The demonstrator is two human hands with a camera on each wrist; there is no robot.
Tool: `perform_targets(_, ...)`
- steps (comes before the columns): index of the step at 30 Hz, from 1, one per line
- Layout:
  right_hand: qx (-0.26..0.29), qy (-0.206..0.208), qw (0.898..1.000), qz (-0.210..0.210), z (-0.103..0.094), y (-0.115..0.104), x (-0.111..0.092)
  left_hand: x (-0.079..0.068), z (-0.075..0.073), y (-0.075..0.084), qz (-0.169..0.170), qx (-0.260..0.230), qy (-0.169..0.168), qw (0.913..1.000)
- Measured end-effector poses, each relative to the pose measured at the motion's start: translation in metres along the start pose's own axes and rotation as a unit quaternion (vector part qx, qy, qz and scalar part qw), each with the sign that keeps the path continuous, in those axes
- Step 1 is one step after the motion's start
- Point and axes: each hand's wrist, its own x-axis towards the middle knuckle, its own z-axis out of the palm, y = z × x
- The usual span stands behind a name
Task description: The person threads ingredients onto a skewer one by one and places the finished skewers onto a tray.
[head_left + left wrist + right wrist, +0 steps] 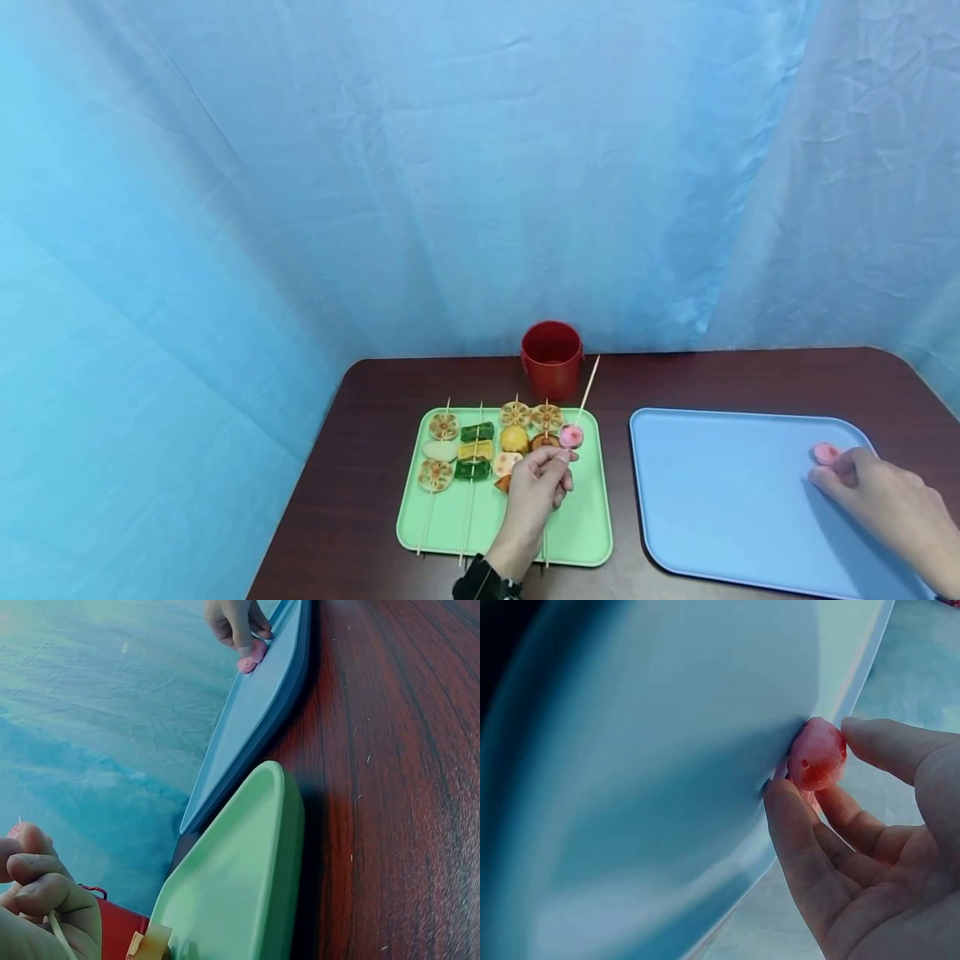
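My left hand [534, 490] pinches a bamboo skewer [591, 383] over the green tray [570, 533]. One round pink food piece [572, 437] is threaded on this skewer, just above the fingertips. At the far right, my right hand [896, 502] reaches down to the blue tray [727, 492]. Its thumb and fingers pinch a pink and red piece [819, 756] at the tray surface, seen closely in the right wrist view. A second pink piece [811, 799] shows partly behind it, between the fingers.
Several loaded skewers lie on the green tray, with lotus root slices [435, 475], green pieces [472, 470] and a yellow ball [514, 439]. A red bucket [552, 358] stands behind that tray. Blue cloth [480, 183] hangs behind the dark wooden table [322, 533].
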Motion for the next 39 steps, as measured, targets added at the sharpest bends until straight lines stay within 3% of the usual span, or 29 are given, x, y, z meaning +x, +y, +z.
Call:
perform_targets(7,0.006,-0.018,1.000,0.024,0.002,-0.002,0.002,-0.001,-0.001,0.000,-0.005,0.006,-0.002,1.0000)
perform_targets(12,0.012,-0.007,0.999,0.040,-0.005,-0.008,0.002,-0.001,-0.001,-0.001,-0.004,0.006,-0.002,1.0000)
perform_targets(19,0.047,0.048,0.997,-0.049,-0.015,-0.030,-0.003,-0.001,0.000,-0.001,-0.007,0.000,-0.008,0.9999)
perform_targets(26,0.084,0.057,0.992,-0.079,-0.011,-0.056,-0.004,-0.003,0.003,0.002,-0.009,-0.009,-0.017,0.9998)
perform_targets(39,0.172,0.072,0.971,-0.148,0.003,-0.095,-0.001,-0.008,0.006,0.002,0.002,0.000,-0.028,0.9996)
